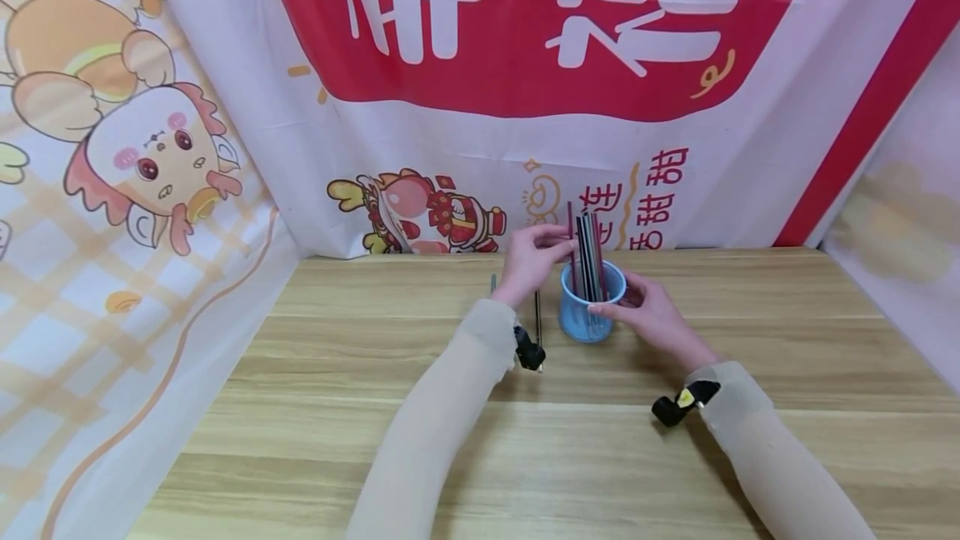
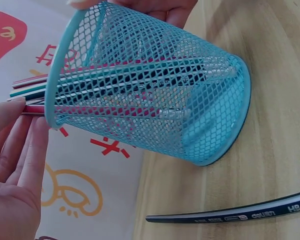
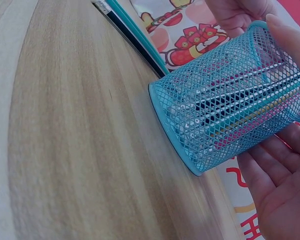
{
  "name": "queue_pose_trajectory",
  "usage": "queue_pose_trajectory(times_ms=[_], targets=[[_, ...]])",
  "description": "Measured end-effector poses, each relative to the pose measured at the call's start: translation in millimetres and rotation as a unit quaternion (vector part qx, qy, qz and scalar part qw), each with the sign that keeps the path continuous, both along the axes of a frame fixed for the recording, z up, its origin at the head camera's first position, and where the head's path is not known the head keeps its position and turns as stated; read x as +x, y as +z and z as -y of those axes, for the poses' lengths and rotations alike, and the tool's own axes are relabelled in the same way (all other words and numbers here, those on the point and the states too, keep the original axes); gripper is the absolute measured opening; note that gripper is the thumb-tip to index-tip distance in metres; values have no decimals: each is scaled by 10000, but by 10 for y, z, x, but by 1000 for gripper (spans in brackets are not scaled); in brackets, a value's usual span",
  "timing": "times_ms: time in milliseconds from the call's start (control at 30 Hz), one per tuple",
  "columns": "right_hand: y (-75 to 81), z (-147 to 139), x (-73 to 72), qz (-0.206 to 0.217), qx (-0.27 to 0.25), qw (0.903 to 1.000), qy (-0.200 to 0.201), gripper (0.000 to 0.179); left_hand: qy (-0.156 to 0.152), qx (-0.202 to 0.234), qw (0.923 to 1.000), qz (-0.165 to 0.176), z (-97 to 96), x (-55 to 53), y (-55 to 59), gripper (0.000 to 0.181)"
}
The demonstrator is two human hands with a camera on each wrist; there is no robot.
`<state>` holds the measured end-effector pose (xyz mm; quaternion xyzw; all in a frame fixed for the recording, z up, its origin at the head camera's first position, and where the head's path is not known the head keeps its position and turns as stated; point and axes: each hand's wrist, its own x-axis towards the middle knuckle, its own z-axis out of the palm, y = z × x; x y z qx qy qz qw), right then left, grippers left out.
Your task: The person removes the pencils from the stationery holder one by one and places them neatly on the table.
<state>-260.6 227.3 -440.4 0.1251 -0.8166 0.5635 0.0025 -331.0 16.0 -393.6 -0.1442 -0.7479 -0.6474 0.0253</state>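
A light-blue mesh pencil cup (image 1: 585, 323) stands on the wooden table near its back edge. Several pencils (image 1: 588, 248), red, black and teal, lean in it with their eraser ends down, visible through the mesh. My left hand (image 1: 534, 261) is at the cup's left, pinching a red pencil (image 2: 35, 109) between thumb and fingers just above the rim. From the right, my right hand (image 1: 648, 311) grips the cup, thumb over the near rim and fingers around its far side. In the right wrist view that hand (image 3: 280, 185) cradles the mesh wall.
Left of the cup, a black pencil (image 1: 537, 319) and a teal pencil (image 3: 140, 32) lie on the table (image 1: 337, 373). Behind the table's back edge hangs a printed white and red cloth (image 1: 450, 140). Another patterned cloth (image 1: 90, 273) covers the left side.
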Motion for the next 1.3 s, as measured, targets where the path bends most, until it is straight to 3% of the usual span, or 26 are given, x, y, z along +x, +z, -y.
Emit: queue_pose_trajectory(times_ms=[367,533,700,867,1067,1300], targets=[[-85,-23,-40,-12,128,9999,-40,76,100,504,9980,-374,17,38,147,27],[-89,-23,-38,-40,113,9999,-31,74,32,745,9967,-329,48,89,291,30],[-86,-21,-37,-41,134,9999,-26,74,-88,1037,9931,-536,99,143,456,30],[-88,-24,-46,-2,152,9999,-60,75,54,1089,9921,-624,175,176,567,31],[-77,-33,-40,-16,144,9998,-100,75,189,1195,9893,-815,286,215,651,29],[-74,-33,-37,0,65,10000,-66,74,140,1263,9893,-713,520,238,688,33]])
